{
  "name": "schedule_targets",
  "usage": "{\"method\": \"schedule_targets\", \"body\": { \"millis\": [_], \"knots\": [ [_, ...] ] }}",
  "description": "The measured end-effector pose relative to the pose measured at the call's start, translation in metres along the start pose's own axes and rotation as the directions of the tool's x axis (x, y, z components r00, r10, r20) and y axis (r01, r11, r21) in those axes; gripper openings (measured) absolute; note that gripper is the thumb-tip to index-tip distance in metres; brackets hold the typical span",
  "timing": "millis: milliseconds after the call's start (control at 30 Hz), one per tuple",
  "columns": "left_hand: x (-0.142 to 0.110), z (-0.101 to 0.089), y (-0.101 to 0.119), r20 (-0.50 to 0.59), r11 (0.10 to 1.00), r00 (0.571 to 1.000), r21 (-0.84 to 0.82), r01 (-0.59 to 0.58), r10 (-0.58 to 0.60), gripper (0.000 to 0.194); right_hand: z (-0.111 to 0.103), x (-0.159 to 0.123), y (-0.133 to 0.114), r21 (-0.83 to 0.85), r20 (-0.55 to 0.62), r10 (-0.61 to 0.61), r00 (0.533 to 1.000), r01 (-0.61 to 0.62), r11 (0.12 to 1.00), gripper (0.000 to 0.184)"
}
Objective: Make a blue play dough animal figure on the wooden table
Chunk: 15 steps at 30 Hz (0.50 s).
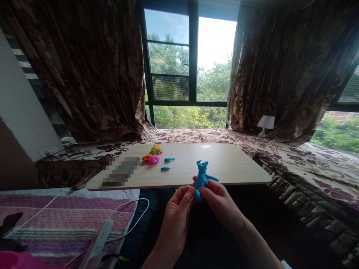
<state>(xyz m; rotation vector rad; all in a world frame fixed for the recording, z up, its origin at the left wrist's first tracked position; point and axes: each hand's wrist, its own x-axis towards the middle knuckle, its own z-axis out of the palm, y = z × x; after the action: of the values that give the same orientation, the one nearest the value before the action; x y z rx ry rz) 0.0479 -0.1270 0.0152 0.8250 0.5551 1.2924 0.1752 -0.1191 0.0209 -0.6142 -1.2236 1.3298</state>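
Observation:
Between my two hands, just over the near edge of the table, is a blue clay figure [201,180] with a horned-looking head and a tail or limb sticking out to the right. My left hand [179,205] pinches its lower left side with thumb and fingers. My right hand [220,200] grips its lower right side, thumb pressed on the front. Two small blue clay pieces [169,160] lie apart on the tabletop, left of the figure. Behind them sit lumps of clay: orange [146,158], magenta [154,160], green [153,152] and yellow [156,148].
The pale wooden table [190,149] stands before a window. A pixelated dark object [120,172] lies at its left end. A white power strip [98,243] with cables rests on the striped bedding [67,209]. A small lamp [265,123] stands on the sill.

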Motion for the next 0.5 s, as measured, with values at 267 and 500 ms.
{"method": "schedule_targets", "body": {
  "millis": [267, 500],
  "knots": [
    [0.0032, -0.0034, -0.0032, -0.082, 1.0, 0.997, -0.014, 0.003, -0.004, 0.012, 0.0003, -0.0014, 0.0, -0.021, 0.035, -0.003, 0.999, 0.004, 1.0, 0.031],
    [0.0021, -0.0025, -0.0023, -0.067, 0.999, 0.998, -0.039, 0.02, -0.022, 0.012, -0.0016, -0.0007, -0.0011, -0.042, 0.048, -0.014, 0.999, 0.016, 0.999, 0.032]
  ]
}}
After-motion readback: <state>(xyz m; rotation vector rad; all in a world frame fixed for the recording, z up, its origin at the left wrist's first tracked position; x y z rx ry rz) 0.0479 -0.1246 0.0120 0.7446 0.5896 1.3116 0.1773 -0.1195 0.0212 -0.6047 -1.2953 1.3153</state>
